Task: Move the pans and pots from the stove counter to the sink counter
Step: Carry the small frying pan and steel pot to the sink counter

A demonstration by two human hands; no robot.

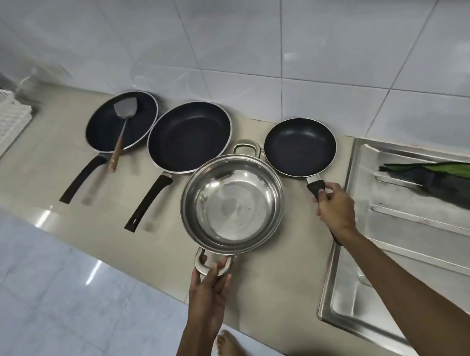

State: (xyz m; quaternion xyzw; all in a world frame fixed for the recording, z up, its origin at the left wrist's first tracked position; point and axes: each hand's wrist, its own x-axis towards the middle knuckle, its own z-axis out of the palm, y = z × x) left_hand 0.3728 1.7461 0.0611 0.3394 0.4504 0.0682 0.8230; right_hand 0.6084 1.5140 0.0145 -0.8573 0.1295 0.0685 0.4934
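My left hand [208, 292] grasps the near handle of the steel pot [232, 204] on the tabletop [281, 283]. My right hand [335, 208] clenches the small pan [300, 146] by its handle, just left of the sink [358, 295].

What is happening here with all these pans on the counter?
A person stands at a counter beside a steel sink. The left hand holds the near handle of a steel pot, and the right hand grips the handle of a small black pan. Two larger black pans lie further left; the far one holds a spatula.
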